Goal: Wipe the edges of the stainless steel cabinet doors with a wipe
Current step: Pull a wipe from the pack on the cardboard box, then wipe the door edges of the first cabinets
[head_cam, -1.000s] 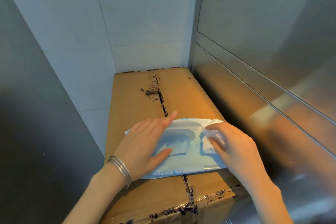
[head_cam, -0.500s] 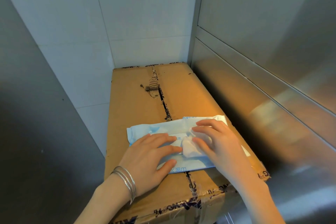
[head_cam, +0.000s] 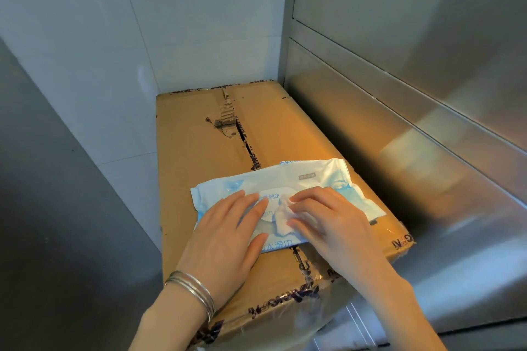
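Fetching step: left hand [head_cam: 228, 236], fingers straight, presses a blue wipe pack [head_cam: 322, 179] flat on a cardboard box [head_cam: 199, 137]; right hand [head_cam: 333, 222] pinches a white wipe [head_cam: 281, 216] at the pack's centre opening. Steel cabinet doors [head_cam: 399, 122] stand at three o'clock, untouched. Next, probably pull the wipe free

Right hand [head_cam: 336, 225] covers most of the wipe [head_cam: 281, 216]; pack [head_cam: 313, 177] print illegible.
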### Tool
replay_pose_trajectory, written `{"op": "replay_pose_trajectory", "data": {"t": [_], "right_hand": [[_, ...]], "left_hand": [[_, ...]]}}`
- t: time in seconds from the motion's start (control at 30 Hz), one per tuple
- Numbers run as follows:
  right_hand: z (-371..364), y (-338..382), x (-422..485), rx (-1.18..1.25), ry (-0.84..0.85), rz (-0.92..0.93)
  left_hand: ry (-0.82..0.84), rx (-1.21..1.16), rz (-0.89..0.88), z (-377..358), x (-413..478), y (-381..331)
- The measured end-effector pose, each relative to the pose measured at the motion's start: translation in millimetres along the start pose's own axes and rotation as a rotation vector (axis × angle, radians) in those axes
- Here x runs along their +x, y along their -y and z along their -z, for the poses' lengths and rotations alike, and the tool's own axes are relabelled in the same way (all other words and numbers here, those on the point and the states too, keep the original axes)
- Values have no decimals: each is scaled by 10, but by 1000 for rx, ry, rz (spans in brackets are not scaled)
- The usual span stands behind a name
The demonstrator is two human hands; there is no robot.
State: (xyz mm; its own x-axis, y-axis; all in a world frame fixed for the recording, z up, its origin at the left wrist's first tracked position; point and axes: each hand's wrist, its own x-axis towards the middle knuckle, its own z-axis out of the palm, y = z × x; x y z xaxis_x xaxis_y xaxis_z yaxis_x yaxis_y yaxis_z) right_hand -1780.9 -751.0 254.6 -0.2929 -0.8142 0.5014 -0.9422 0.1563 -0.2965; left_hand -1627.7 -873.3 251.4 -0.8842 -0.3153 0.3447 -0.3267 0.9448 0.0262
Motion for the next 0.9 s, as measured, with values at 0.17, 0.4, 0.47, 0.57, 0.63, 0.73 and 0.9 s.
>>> {"op": "replay_pose_trajectory", "data": {"t": [0.17, 0.4, 0.47, 0.57, 0.63, 0.73, 0.9], "right_hand": [[96, 142, -164, -3, -120, 55], [272, 403, -719, 130, -244, 160], [289, 492, -977, 155, -228, 170], [265, 628, -1426, 169, -169, 208], [220, 716, -1748, 199, -137, 217], [148, 865, -2227, 255, -86, 216], [137, 1158, -2806, 303, 29, 221]], "left_hand": [[-70, -29, -1, 116, -221, -146], [-212, 14, 70, 310, -895, -506], [-212, 30, 118, 334, -1158, -681], [-196, 53, 202, 330, -1646, -1000], [-151, 82, 267, 305, -2011, -1215], [-76, 90, 375, 266, -2573, -1522], [-44, 76, 505, 253, -3359, -1962]]}}
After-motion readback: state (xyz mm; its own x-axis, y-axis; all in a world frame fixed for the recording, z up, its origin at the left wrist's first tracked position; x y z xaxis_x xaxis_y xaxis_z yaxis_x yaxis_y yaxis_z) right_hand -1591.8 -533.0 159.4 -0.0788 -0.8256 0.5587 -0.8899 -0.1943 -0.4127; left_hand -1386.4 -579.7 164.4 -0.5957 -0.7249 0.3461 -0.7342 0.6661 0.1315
